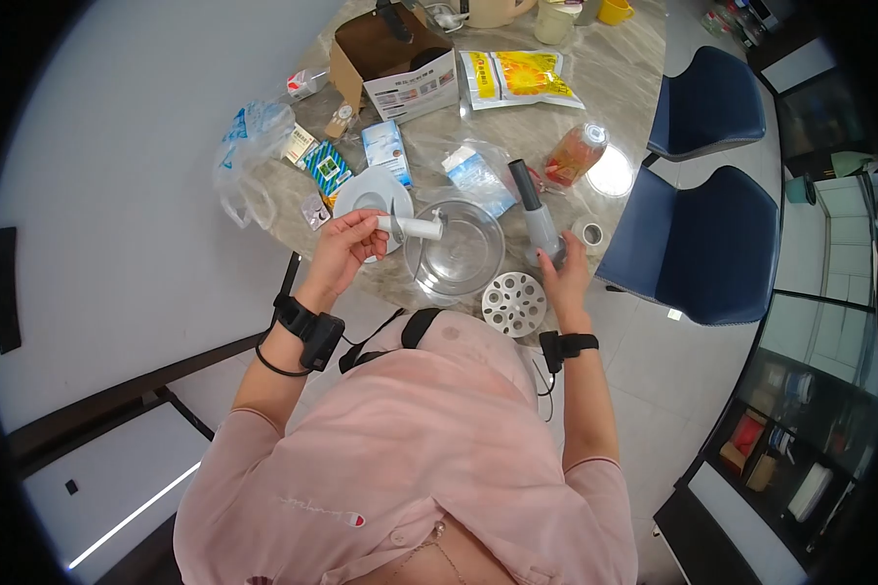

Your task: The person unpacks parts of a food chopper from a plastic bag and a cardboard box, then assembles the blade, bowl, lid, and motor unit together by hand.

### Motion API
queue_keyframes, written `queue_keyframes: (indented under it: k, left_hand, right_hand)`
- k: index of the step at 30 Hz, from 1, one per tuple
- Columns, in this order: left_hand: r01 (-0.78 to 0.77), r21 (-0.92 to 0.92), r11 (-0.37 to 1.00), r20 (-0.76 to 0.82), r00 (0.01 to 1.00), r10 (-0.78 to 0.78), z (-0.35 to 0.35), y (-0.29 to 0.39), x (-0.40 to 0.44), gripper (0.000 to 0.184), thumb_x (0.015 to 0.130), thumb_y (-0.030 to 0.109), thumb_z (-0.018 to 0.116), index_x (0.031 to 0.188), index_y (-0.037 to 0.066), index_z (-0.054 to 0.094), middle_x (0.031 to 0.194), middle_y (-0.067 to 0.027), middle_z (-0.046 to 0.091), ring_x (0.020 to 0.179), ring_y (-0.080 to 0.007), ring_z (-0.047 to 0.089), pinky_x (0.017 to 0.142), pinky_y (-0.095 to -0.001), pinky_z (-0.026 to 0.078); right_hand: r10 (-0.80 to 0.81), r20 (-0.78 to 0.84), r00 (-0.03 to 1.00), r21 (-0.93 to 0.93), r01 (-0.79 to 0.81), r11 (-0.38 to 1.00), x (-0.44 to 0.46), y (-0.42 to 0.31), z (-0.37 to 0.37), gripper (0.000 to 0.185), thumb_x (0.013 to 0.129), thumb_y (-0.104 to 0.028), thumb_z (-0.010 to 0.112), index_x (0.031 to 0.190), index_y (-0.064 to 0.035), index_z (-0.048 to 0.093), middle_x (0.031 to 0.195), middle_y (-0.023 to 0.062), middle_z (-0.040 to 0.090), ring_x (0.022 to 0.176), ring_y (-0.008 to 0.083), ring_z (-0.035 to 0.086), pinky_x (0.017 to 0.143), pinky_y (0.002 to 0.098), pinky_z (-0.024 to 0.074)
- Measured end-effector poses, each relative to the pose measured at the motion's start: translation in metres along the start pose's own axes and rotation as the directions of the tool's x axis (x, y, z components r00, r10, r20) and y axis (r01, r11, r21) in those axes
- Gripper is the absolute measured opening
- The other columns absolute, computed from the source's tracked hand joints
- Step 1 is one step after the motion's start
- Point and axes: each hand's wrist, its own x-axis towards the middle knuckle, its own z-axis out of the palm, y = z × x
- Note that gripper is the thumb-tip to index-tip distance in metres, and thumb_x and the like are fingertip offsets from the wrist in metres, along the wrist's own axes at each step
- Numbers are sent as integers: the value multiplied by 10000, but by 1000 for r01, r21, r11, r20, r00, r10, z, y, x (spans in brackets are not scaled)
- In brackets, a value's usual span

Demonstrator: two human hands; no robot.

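Note:
My left hand point(349, 244) pinches a chopper blade point(415, 228), a white tubular hub with curved metal blades, and holds it over the left rim of a clear round bowl point(468, 255). A pale round lid point(366, 185) lies behind that hand. My right hand point(564, 273) is closed around the lower end of a grey hand blender body point(539, 224) with a black upper part. A white disc with several holes point(513, 304) lies at the table's near edge, between the bowl and my right hand. A small white ring-shaped thing point(589, 233) sits just beyond that hand.
Farther back on the marble-look table point(439, 136) stand an open cardboard box point(415, 88), a yellow packet point(522, 78) and a bottle of reddish liquid point(576, 156). Plastic bags point(254, 146) and small boxes lie left. Blue chairs point(717, 244) line the right side.

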Motion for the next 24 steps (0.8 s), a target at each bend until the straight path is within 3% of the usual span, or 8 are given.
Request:
queue_keyframes:
  k: [5, 7, 11, 13, 14, 16, 17, 24]
  left_hand:
    - [56, -179, 982, 32, 998, -51, -12, -6, 0, 174, 910, 122, 545, 1005, -17, 588, 769, -96, 629, 646, -166, 592, 595, -269, 485]
    - [65, -217, 974, 35, 998, -59, -13, -8, 0, 166, 910, 128, 547, 989, -11, 588, 766, -99, 629, 652, -170, 589, 602, -274, 482]
    - [85, -332, 940, 47, 996, -74, -17, -9, -3, 170, 911, 143, 542, 987, -3, 585, 795, -91, 626, 680, -178, 581, 630, -290, 472]
    - [96, -364, 926, 48, 995, -85, -19, -10, -3, 173, 912, 138, 535, 1000, -3, 582, 814, -88, 625, 693, -182, 578, 637, -294, 469]
    - [110, -401, 910, 38, 994, -103, -19, -11, -3, 179, 909, 129, 528, 1021, -4, 573, 839, -88, 622, 703, -187, 576, 641, -294, 468]
    - [116, -439, 891, 23, 993, -118, -24, -16, 0, 188, 907, 119, 521, 1041, -6, 565, 864, -87, 619, 713, -192, 574, 646, -294, 468]
    - [132, -482, 866, 61, 991, -118, -29, -22, 2, 258, 886, 122, 523, 1098, -21, 549, 898, -98, 609, 728, -197, 562, 650, -300, 460]
    - [175, -494, 852, 113, 984, -137, -30, -28, 7, 342, 863, 126, 519, 1164, -35, 529, 932, -106, 599, 755, -209, 550, 660, -307, 452]
  right_hand:
    - [1, 14, 1000, 5, -1, 1000, 2, -2, -2, 546, 769, -261, 708, 1202, -14, 484, 1199, 174, 521, 1089, 352, 516, 910, 399, 433]
    - [-75, -77, 994, -45, 72, 996, 3, -5, -3, 533, 773, -251, 703, 1199, -14, 485, 1197, 170, 524, 1076, 363, 517, 908, 413, 431]
    - [-227, -30, 973, -68, 225, 972, -22, -8, -14, 530, 757, -235, 709, 1194, -25, 497, 1233, 163, 502, 1090, 351, 515, 898, 397, 440]
    - [-301, 452, 840, -10, 342, 939, -48, -16, -24, 570, 702, -205, 739, 1212, -81, 515, 1315, 147, 449, 1174, 334, 462, 944, 424, 403]
    - [-304, 453, 838, -10, 346, 938, -56, -21, -28, 570, 702, -205, 739, 1212, -81, 515, 1315, 147, 449, 1174, 334, 462, 944, 424, 403]
    - [-406, 587, 701, -83, 550, 831, -67, -32, -32, 615, 658, -205, 756, 1227, -154, 529, 1379, 128, 393, 1271, 335, 364, 1006, 469, 332]
    - [-370, 618, 694, -95, 533, 841, -74, -26, -28, 643, 647, -225, 758, 1244, -197, 521, 1398, 116, 378, 1317, 349, 288, 1046, 518, 256]
    - [-359, 633, 686, -153, 565, 811, -83, -20, -20, 683, 643, -225, 762, 1270, -185, 494, 1386, 118, 382, 1325, 350, 275, 1069, 514, 226]
